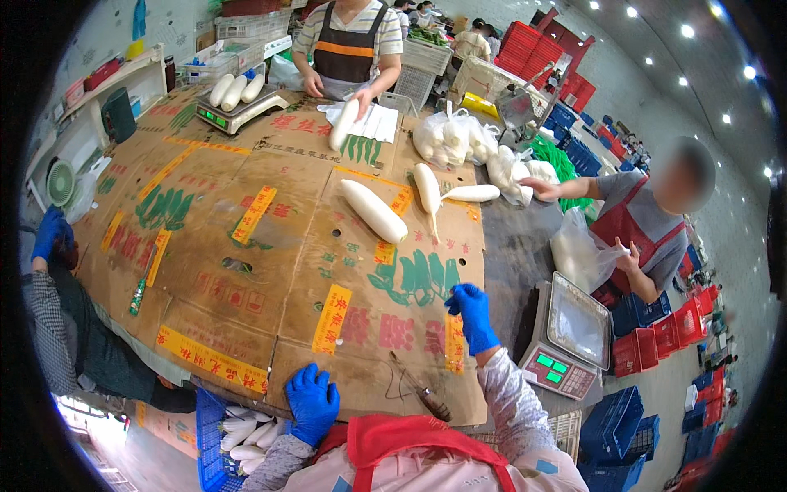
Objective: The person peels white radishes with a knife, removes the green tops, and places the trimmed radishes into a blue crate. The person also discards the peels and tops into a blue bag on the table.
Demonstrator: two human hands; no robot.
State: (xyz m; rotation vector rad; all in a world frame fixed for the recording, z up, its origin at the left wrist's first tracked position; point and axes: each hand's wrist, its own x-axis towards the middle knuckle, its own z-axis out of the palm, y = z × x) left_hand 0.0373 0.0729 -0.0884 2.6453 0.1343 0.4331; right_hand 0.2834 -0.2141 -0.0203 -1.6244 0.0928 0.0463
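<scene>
My left hand [311, 403], in a blue glove, lies at the near edge of the cardboard-covered table [270, 307], fingers apart and slightly bent, holding nothing visible. Below it stands a blue crate [206, 439] of white radishes [246, 439]. My right hand [473, 318], also gloved in blue, hovers over the table's right part with its fingers curled closed. What they may hold is hidden. Farther off lie a thick white radish [374, 211] and two slimmer ones, one pointing toward me [427, 193] and one sideways [470, 193]. A wooden-handled tool [433, 403] lies between my hands.
A digital scale [566, 336] stands right of my right hand. Another scale [238, 111] bears radishes at the far left. Across the table a person [348, 57] holds a radish; at right a person [639, 225] handles plastic bags [580, 250]. A blue-gloved person [51, 234] stands left.
</scene>
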